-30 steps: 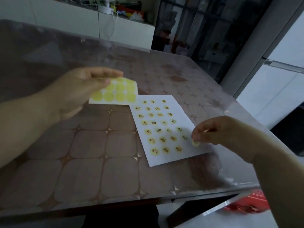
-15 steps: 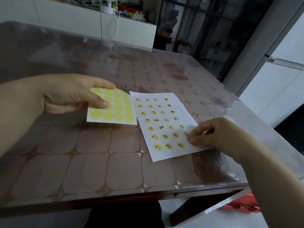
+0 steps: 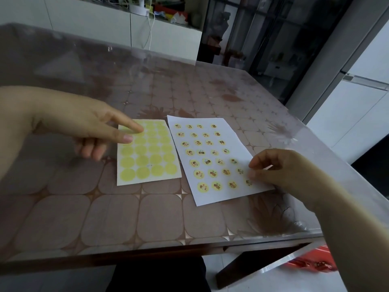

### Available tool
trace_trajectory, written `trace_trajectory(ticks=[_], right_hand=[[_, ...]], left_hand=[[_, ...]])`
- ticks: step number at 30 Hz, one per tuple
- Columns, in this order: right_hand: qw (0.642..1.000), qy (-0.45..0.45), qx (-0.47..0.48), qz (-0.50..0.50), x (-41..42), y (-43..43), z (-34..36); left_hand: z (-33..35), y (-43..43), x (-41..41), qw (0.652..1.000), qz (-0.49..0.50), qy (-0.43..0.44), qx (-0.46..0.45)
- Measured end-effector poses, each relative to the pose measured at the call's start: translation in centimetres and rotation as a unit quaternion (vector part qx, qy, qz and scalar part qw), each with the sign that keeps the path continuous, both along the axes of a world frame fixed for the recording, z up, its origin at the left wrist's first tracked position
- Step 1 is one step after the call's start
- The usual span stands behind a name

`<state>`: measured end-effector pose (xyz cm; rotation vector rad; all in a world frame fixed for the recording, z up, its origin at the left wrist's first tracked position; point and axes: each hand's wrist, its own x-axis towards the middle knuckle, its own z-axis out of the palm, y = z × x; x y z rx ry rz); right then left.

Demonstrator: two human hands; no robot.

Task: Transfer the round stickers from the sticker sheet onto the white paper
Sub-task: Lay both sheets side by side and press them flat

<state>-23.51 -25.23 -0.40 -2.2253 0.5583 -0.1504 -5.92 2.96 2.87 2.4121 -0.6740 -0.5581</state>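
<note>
Brown tiled table [image 3: 105,218] carries the sticker sheet [image 3: 149,157] and the white paper [image 3: 237,144], flat and side by side, toward the front edge. Round stickers [image 3: 214,152] fill the paper in rows. The left hand [image 3: 84,121] reaches over the sheet's far left corner, forefinger and thumb straight and apart, the other fingers loosely curled. The right hand [image 3: 280,167] sits at the paper's right edge, thumb and forefinger tips close together. Whether they pinch anything cannot be told.
</note>
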Motion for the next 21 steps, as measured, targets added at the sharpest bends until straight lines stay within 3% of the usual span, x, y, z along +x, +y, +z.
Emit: trace_trajectory(ticks=[3, 6, 8, 12, 16, 21], right_hand=[[0.999, 0.002, -0.035, 0.008, 0.0, 0.0, -0.2], [0.995, -0.021, -0.095, 0.02, -0.1, 0.5, -0.2], [0.989, -0.044, -0.133, 0.047, -0.3, 1.1, -0.1], [0.972, 0.023, -0.18, 0.147, -0.7, 2.6, -0.2], [0.954, 0.098, -0.236, 0.157, -0.6, 3.2, -1.1], [0.946, 0.082, -0.279, 0.141, -0.2, 4.2, -1.7]], left_hand=[[0.5, 0.3, 1.1, 0.997, -0.03, -0.074, 0.009], [-0.1, -0.1, 1.7, 0.983, -0.076, -0.142, -0.088], [-1.1, -0.7, 1.8, 0.974, -0.137, -0.178, -0.036], [-2.8, -1.3, 1.7, 0.956, -0.229, -0.127, 0.133], [-3.5, -1.3, 1.8, 0.947, -0.239, -0.155, 0.147], [-3.7, -1.4, 1.8, 0.952, -0.251, -0.131, 0.113]])
